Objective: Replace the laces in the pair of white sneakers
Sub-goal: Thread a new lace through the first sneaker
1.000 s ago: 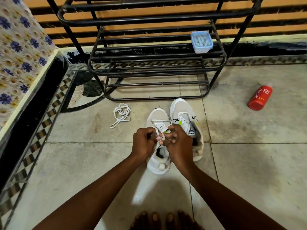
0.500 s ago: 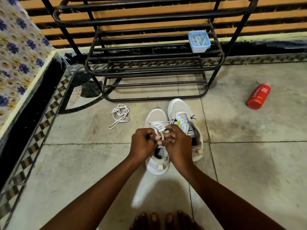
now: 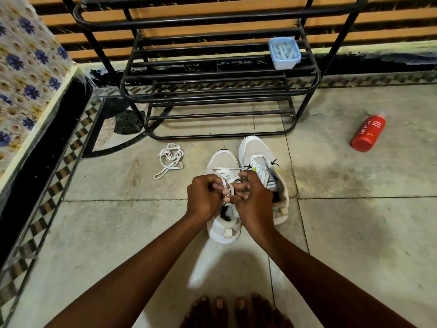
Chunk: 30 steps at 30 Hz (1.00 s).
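Both hands meet over the nearer of the two white sneakers, the left sneaker, which stands on the tiled floor toe pointing away towards the black metal shoe rack; the left hand has its fingers curled and pinches a strand of the white lace above the tongue, and the right hand is likewise curled, pinching the same lace from the other side; the hands sit this close, fingertips almost touching, probably because the lace is being tied or drawn through the upper eyelets, though which of the two I cannot tell; the right sneaker stands touching its partner, just beyond it and towards the rack, already laced as far as can be seen, so it looks finished and parked within reach; a loose white lace lies in a coil on the floor to the left of the shoes, near the rack's front rail, set aside and likely one of the old ones; a small blue tub rests at the right end of a rack shelf; a red bottle lies on its side well off to the right; bare toes show at the bottom edge
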### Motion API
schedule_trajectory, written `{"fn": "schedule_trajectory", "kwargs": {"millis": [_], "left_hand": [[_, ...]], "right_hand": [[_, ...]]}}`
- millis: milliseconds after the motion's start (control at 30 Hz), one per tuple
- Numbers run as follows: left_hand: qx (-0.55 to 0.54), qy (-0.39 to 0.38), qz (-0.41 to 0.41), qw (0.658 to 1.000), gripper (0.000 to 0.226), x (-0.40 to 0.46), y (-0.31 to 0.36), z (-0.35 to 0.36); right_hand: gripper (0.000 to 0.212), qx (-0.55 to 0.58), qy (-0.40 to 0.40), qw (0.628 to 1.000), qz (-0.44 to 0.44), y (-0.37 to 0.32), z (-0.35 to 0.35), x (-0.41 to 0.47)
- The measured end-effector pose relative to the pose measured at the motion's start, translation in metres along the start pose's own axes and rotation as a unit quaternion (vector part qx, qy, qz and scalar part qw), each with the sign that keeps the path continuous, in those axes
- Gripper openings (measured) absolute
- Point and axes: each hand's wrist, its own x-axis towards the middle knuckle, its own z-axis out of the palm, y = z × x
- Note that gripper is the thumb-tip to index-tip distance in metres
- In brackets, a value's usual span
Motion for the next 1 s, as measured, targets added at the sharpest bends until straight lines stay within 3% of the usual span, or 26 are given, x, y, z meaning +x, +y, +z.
{"fn": "schedule_trajectory", "kwargs": {"millis": [167, 333, 467, 633, 833, 933, 1000], "left_hand": [[-0.035, -0.026, 0.009, 0.999, 0.019, 0.005, -0.002, 0.0], [-0.106, -0.034, -0.006, 0.994, 0.016, 0.005, -0.002, 0.001], [-0.112, -0.03, -0.012, 0.993, 0.019, 0.004, -0.001, 0.004], [-0.114, -0.043, -0.002, 0.993, 0.013, 0.001, -0.002, -0.004], [-0.032, -0.042, 0.024, 0.998, 0.04, -0.001, -0.017, -0.011], [-0.022, -0.029, 0.019, 0.999, 0.039, -0.005, -0.019, -0.009], [-0.017, -0.017, 0.028, 0.999, 0.036, -0.01, -0.021, -0.008]], "right_hand": [[0.06, -0.009, -0.001, 1.0, -0.002, -0.001, -0.001, 0.001], [0.028, -0.059, 0.008, 0.998, -0.038, 0.006, -0.003, 0.006], [0.033, -0.136, -0.015, 0.987, -0.086, 0.005, -0.002, 0.013], [0.018, -0.145, -0.038, 0.983, -0.107, 0.005, -0.003, 0.022], [0.019, -0.243, -0.029, 0.952, -0.182, 0.002, -0.006, 0.028], [0.013, -0.204, 0.006, 0.961, -0.189, -0.012, -0.014, 0.028], [0.013, -0.078, 0.039, 0.988, -0.131, -0.024, -0.021, 0.027]]}}
